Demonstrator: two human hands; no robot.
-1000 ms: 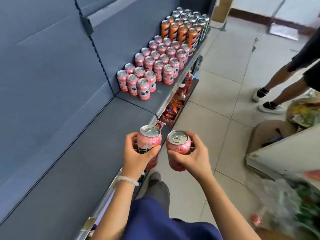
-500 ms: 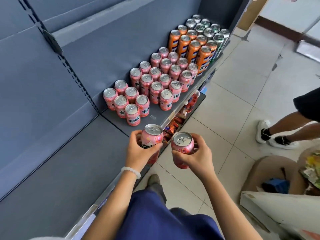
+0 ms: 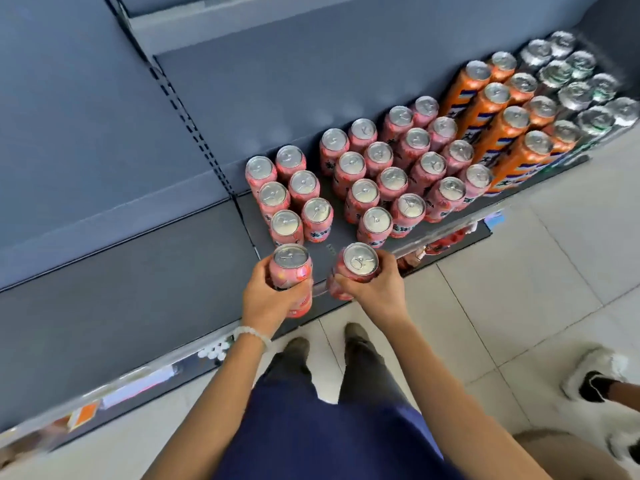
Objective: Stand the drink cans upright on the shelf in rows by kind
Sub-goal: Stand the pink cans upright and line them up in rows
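1. Pink cans fill both hands: the left hand [image 3: 268, 303] wraps its fingers round one pink can [image 3: 291, 271], and the right hand [image 3: 375, 289] wraps its fingers and thumb round a second pink can [image 3: 353, 271].
2. Both held cans are upright, tops showing, above the near edge of the grey shelf [image 3: 114, 306], just in front of the pink rows [image 3: 381, 174].
3. Standing pink cans form two short rows on the left and longer rows to their right; taller orange cans [image 3: 502, 126] follow, then silver-topped green cans [image 3: 575, 84] at the far right.
4. Bare shelf shows at the near end of the two left rows, so these cans likely belong there.
5. Risk: the nearest standing can [image 3: 286, 227] sits just beyond the left hand's can; a knuckle or can base could clip it and topple it into its neighbours.
6. Risk: the open spots lie close to the shelf lip, so a can set down partly over the edge or at a tilt could roll off onto the tiled floor [image 3: 519, 306].
7. Risk: the two held cans are close together and could knock each other while lowering.
8. Another person's white shoe [image 3: 588, 379] stands near on the right, where a dropped can might land.
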